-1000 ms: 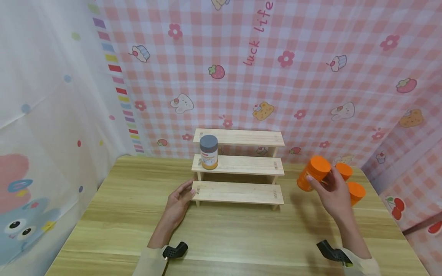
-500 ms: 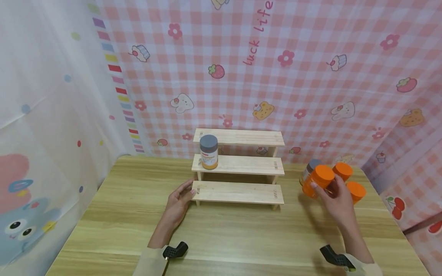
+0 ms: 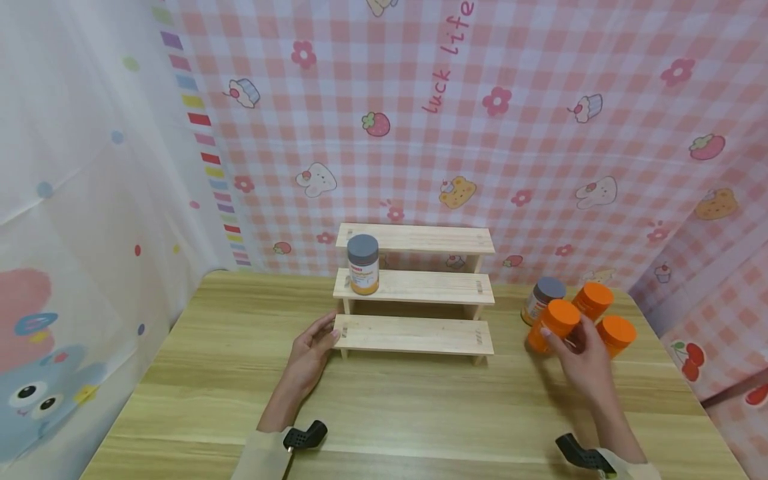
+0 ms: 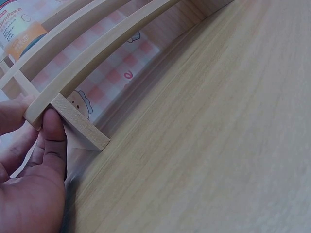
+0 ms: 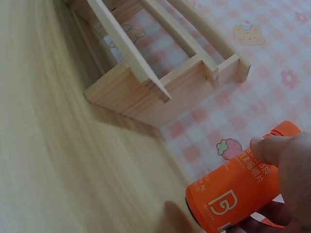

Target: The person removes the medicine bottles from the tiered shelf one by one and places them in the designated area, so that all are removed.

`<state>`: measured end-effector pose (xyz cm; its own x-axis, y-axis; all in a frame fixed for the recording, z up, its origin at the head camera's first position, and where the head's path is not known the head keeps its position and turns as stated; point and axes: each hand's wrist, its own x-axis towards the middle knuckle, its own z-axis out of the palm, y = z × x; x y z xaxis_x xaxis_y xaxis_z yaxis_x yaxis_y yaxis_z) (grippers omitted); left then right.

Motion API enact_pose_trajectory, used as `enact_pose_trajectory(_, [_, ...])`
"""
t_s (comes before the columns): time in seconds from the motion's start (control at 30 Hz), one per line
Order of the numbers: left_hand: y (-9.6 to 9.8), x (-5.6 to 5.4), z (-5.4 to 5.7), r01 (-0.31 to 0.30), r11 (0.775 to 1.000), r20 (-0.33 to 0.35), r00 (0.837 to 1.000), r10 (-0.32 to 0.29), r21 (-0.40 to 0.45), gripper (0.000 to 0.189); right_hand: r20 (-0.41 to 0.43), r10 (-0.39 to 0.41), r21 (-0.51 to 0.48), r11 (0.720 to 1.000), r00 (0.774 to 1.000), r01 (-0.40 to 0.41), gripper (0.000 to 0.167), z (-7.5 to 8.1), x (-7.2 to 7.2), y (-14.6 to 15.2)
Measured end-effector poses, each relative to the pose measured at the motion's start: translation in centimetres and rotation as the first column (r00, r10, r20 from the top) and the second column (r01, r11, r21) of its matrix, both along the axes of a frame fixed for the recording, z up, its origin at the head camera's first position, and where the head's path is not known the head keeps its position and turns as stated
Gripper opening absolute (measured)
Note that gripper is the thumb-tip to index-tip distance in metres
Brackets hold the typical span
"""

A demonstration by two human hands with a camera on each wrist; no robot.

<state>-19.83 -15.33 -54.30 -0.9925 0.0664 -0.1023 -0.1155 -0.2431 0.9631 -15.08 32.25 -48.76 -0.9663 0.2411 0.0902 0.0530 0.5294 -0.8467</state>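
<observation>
My left hand pinches the left end of the lowest board of a three-tier wooden shelf. In the left wrist view, the thumb and fingers hold that board end from both sides. A grey-lidded jar stands at the left of the middle tier. To the right of the shelf, my right hand holds an orange bottle by its side, thumb at the left. The bottle, marked with a white "B" in the right wrist view, is low over the table; whether its base touches is unclear.
Behind the held bottle stands another grey-lidded jar. Two more orange bottles, a far one and a near one, stand by the right hand. A pink checked cloth hangs behind the wooden table.
My right hand has lowered the orange bottle and shifted it slightly right, uncovering the grey-lidded jar behind it. The left hand keeps its place on the shelf.
</observation>
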Motion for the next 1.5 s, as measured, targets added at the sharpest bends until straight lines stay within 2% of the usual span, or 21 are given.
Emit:
enact_pose_trajectory(0.17, [0.1, -0.1, -0.1, -0.002, 1.000, -0.008, 1.000, 0.002, 0.012, 0.053, 0.014, -0.010, 0.026, 1.000, 1.000, 0.009, 0.075, -0.8, 0.2, 0.2])
enact_pose_trajectory(0.47, [0.0, -0.1, -0.1, -0.002, 1.000, -0.012, 1.000, 0.002, 0.012, 0.054, -0.018, -0.013, -0.006, 1.000, 1.000, 0.013, 0.072, -1.9, 0.5, 0.2])
enact_pose_trajectory(0.67, [-0.1, -0.2, -0.1, -0.011, 1.000, -0.006, 1.000, 0.011, 0.014, 0.054, -0.005, -0.029, -0.012, 0.999, 1.000, 0.029, 0.072, -1.9, 0.4, 0.0])
enact_pose_trajectory(0.97, [0.0, 0.0, 0.1, 0.004, 1.000, -0.033, 0.999, -0.003, 0.027, 0.054, 0.044, -0.033, -0.020, 0.999, 0.998, 0.034, 0.077, -1.6, 0.6, 0.0])
enact_pose_trajectory(1.13, [0.2, 0.2, -0.2, 0.017, 1.000, -0.034, 0.999, -0.017, 0.001, 0.054, 0.040, -0.018, -0.016, 1.000, 0.999, 0.018, 0.083, -1.0, 1.0, 0.3])
enact_pose_trajectory(1.3, [0.2, 0.0, -0.5, 0.011, 1.000, -0.039, 0.999, -0.011, 0.018, 0.052, 0.016, 0.012, -0.019, 1.000, 1.000, -0.012, 0.090, 0.3, 1.3, 0.2])
enact_pose_trajectory(1.5, [-0.1, -0.2, -0.6, 0.008, 1.000, -0.042, 0.999, -0.007, 0.029, 0.051, -0.026, 0.034, 0.036, 0.999, 0.999, -0.033, 0.090, 1.8, 1.3, 0.1])
